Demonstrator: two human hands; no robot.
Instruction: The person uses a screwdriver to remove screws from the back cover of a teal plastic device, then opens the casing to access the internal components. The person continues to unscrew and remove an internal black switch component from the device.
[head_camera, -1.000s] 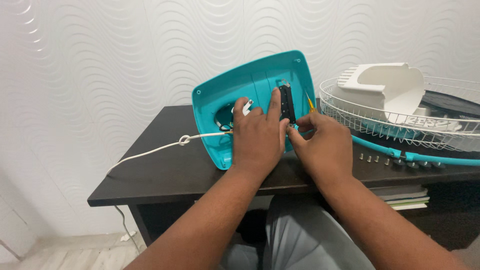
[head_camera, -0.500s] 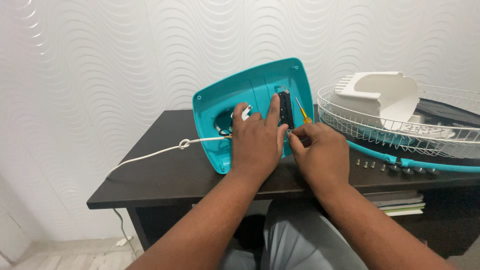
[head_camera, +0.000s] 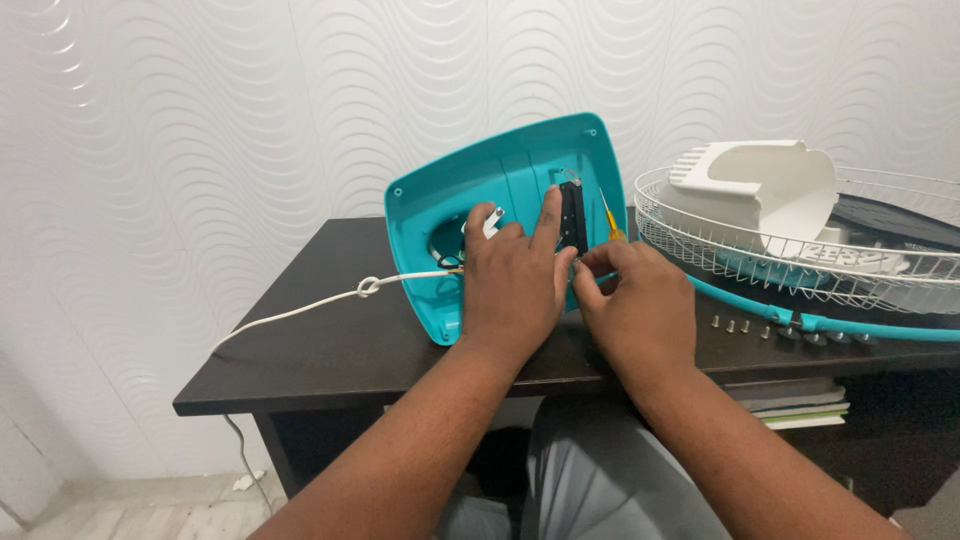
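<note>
Your left hand (head_camera: 515, 285) lies flat on the inside of the teal base (head_camera: 500, 190), which stands tilted on its edge at the middle of the dark table (head_camera: 330, 345), hollow side facing you. The fingers are spread and not closed on anything; the forefinger reaches up along the black switch block (head_camera: 572, 215) mounted in the base and touches its left side. Your right hand (head_camera: 640, 305) sits just beside the left, at the base's lower right edge, with thumb and fingertips pinched together. A yellow-handled tool (head_camera: 607, 215) rises from that pinch, its tip close to the switch block; whether it touches the block you cannot tell.

A white cord (head_camera: 330, 300), tied in a knot, runs from the round hole in the base across the table and drops off the left edge. To the right rests a white wire grille (head_camera: 800, 265) with a teal rim, and a white housing (head_camera: 760, 185) lies in it. A row of small screws (head_camera: 745, 325) sits on the table just in front of the grille. Books (head_camera: 795, 400) lie on a shelf beneath the table's right side.
</note>
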